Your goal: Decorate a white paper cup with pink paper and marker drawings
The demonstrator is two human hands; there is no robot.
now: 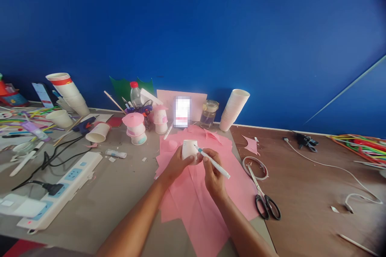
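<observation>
My left hand (177, 164) is closed around a small white paper cup (188, 148), holding it upside down above the pink paper sheets (193, 200). My right hand (213, 170) grips a white pen with a teal tip (212, 162). The pen's tip touches the side of the cup. Both hands hover over the middle of the pink paper.
Black-handled scissors (264, 196) and a tape ring (255, 167) lie right of the paper. A stack of white cups (233, 109), a glass jar (209, 113), a phone (182, 111) and pink-topped cups (135, 127) stand behind. A white power strip (60, 186) and cables lie left; a white cable (331, 166) runs right.
</observation>
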